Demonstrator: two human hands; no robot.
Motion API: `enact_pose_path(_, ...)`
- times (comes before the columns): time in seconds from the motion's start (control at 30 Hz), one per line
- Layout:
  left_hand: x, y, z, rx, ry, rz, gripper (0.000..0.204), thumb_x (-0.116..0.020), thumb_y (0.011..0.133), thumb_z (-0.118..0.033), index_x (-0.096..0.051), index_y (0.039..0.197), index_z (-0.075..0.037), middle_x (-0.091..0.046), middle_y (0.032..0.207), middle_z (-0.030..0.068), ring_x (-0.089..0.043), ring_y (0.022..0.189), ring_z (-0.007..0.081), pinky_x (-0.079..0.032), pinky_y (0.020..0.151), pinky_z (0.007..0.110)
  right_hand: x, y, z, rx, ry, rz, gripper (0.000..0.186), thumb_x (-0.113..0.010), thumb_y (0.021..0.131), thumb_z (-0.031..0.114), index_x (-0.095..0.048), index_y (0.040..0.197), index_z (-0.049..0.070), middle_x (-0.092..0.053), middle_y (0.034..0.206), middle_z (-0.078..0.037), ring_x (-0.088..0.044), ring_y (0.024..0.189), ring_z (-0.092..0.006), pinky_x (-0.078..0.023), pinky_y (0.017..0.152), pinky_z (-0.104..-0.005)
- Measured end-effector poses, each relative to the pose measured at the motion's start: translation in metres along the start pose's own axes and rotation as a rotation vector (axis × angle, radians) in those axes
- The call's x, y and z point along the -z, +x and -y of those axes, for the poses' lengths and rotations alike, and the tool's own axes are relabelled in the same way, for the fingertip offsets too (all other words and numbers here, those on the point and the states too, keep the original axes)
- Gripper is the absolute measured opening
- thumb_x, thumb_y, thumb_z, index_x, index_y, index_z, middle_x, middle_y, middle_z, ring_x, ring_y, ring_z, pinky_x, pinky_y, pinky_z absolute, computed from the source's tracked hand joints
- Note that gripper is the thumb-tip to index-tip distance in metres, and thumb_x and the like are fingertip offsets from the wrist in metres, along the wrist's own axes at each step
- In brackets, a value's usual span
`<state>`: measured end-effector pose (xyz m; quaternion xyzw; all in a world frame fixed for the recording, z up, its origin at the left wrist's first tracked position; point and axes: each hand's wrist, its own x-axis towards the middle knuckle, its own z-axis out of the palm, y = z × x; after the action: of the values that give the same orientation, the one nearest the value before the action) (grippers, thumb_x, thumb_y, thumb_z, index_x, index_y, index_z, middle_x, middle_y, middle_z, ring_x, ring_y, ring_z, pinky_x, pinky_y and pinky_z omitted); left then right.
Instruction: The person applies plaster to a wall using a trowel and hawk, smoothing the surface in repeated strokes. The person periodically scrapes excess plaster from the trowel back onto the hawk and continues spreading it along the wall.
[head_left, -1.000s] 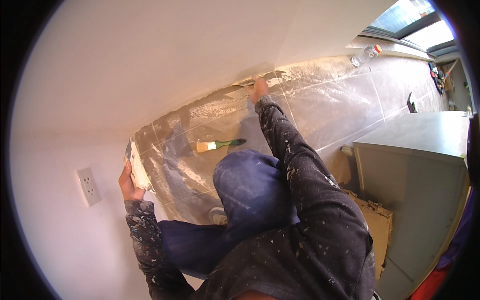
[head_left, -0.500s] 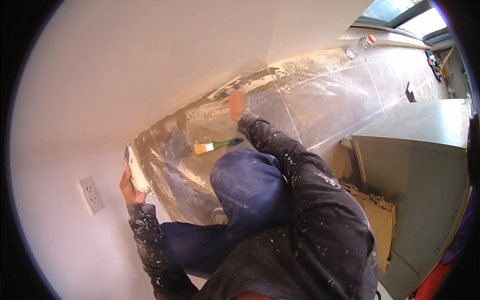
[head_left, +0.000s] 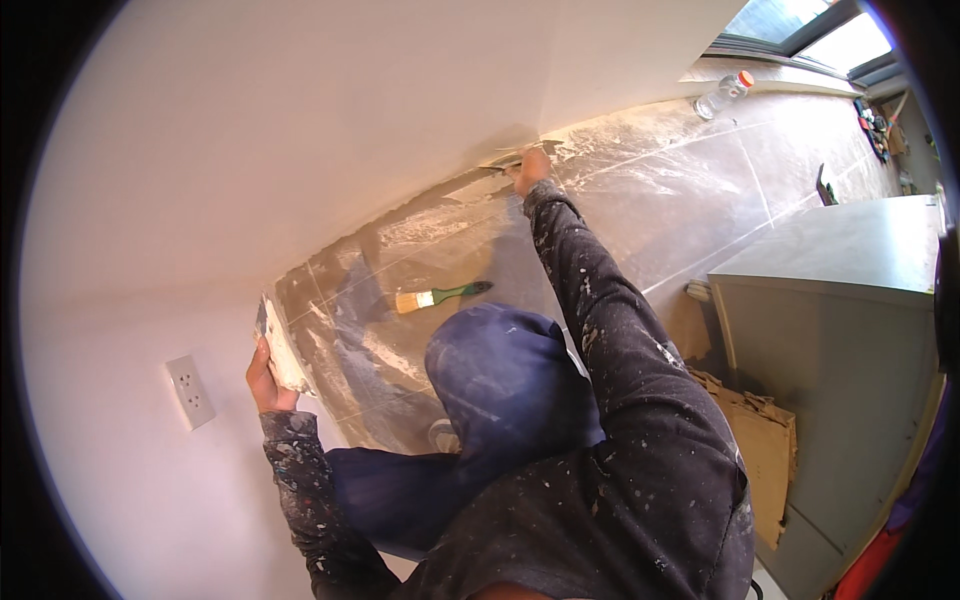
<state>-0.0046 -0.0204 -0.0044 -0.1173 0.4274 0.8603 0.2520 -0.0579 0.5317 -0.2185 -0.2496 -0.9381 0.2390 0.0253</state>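
Note:
My right hand reaches forward to the foot of the white wall, closed on a putty knife whose blade lies along the line where wall and tiled floor meet. Beside the left wall, my left hand is wrapped round a flat board coated with white putty. Between the two hands, on the dusty tiles, lies a paintbrush with pale bristles and a green handle. Streaks of white compound mark the floor along the wall.
A grey cabinet stands on the right, with torn cardboard beside it. A plastic bottle with a red cap is by the wall near the window. An outlet sits on the left wall.
My right hand has slid to the right and slightly farther along the wall's foot with the putty knife. My left hand holds the board in nearly the same place.

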Motion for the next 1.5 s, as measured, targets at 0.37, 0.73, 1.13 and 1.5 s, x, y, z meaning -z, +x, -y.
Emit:
enact_pose_path(0.37,-0.011,0.003,0.004,-0.006,0.071,-0.024,0.049,-0.057,0.094,-0.022,-0.044,0.135,0.002,-0.057,0.129,0.0161,-0.057,0.115,0.028,-0.045,0.101,0.042,0.008,-0.002,0.078,0.071,0.241,-0.033,0.026,-0.073,0.081,0.018,-0.066,0.099,0.0,-0.065,0.101,-0.018,-0.063,0.091,-0.03,-0.049,0.084,-0.0417)
enact_pose_path(0.73,-0.029,0.001,0.007,0.003,0.04,-0.055,0.048,-0.057,0.095,-0.021,-0.044,0.135,0.002,-0.056,0.13,0.0159,-0.057,0.116,0.0276,-0.045,0.102,0.042,-0.039,-0.052,0.067,-0.092,1.382,0.155,0.023,-0.056,0.087,0.004,-0.058,0.106,-0.009,-0.059,0.104,-0.018,-0.059,0.08,-0.0223,-0.049,0.065,-0.0238)
enact_pose_path(1.13,-0.038,0.002,0.008,-0.012,0.07,-0.104,0.041,-0.058,0.095,-0.022,-0.049,0.127,0.001,-0.061,0.115,0.0133,-0.061,0.098,0.0239,-0.05,0.085,0.037,-0.002,0.035,-0.062,-0.225,1.823,0.15,0.025,-0.041,0.093,0.002,-0.05,0.109,-0.014,-0.051,0.107,-0.019,-0.053,0.094,-0.0214,-0.051,0.074,-0.0251)
enact_pose_path(1.5,-0.044,0.007,0.011,-0.015,-0.072,0.047,0.044,-0.056,0.096,-0.021,-0.047,0.132,0.002,-0.059,0.125,0.0155,-0.06,0.111,0.0268,-0.049,0.097,0.042,0.144,-0.091,-0.004,-0.417,1.448,0.009,0.022,-0.053,0.091,0.012,-0.058,0.105,-0.003,-0.063,0.101,-0.014,-0.061,0.09,-0.0193,-0.053,0.073,-0.0263)
